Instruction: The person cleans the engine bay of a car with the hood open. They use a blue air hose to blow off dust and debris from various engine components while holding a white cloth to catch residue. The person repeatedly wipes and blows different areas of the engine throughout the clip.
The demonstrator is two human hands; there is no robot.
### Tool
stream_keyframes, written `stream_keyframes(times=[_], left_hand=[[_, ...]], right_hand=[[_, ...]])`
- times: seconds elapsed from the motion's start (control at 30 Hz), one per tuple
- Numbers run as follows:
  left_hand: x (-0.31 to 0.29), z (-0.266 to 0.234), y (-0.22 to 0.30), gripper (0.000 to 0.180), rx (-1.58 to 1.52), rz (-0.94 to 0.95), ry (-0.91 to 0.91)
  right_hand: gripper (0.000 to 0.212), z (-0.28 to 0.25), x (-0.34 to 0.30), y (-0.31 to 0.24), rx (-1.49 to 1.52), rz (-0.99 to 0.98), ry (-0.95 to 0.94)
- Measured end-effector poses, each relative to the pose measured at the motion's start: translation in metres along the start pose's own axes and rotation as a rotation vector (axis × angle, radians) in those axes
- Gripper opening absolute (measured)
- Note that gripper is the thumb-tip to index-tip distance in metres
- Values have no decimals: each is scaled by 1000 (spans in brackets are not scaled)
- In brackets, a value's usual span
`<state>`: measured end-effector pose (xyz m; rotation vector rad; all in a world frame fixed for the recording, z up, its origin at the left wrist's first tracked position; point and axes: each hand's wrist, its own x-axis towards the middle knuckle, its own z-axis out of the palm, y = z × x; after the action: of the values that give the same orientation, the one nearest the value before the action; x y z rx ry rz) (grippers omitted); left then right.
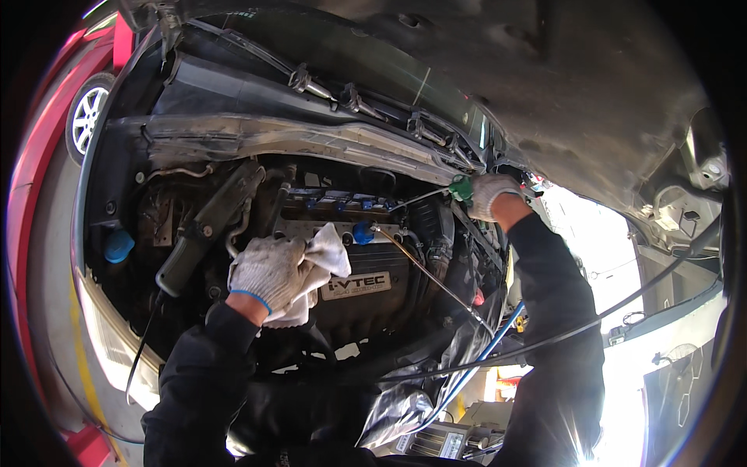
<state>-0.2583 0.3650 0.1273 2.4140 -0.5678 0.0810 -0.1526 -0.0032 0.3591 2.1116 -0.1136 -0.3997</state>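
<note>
My left hand (268,268), in a knitted work glove with a blue cuff edge, is closed around a bunched white cloth (328,251) above the front of the engine. Beside it lies the dark engine cover (369,268). My right hand (494,194), gloved too, grips the green handle of a tool (461,189) at the far right of the engine bay. A long thin metal shaft runs from that handle leftward and down, its tip near the row of blue-marked connectors (342,204). A blue plug (363,232) with a brownish tube leading off it sits on the engine top.
A long dark grey lamp-like device (206,229) with a cable leans at the left of the bay. A blue cap (119,245) is near the left fender. The raised hood (591,78) hangs overhead. A black cable (576,323) and a blue hose (475,366) cross in front.
</note>
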Motion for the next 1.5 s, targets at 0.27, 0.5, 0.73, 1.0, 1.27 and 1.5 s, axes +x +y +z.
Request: stream_keyframes(times=[0.27,0.5,0.73,1.0,1.27,1.5], left_hand=[[7,0,3,34,47,-135,-103],[10,-4,11,31,68,-143,-78],[8,0,4,33,51,-95,-74],[6,6,1,32,80,-95,-32],[6,4,1,41,31,-75,-6],[5,1,3,60,17,-123,-44]], right_hand=[[53,35,70,-37,20,-115,-9],[68,48,100,-65,20,-186,-103],[52,76,140,-146,-68,-336,7],[30,135,175,-186,-111,-486,113],[30,159,203,-185,-45,-560,192],[28,159,214,-173,-99,-614,321]])
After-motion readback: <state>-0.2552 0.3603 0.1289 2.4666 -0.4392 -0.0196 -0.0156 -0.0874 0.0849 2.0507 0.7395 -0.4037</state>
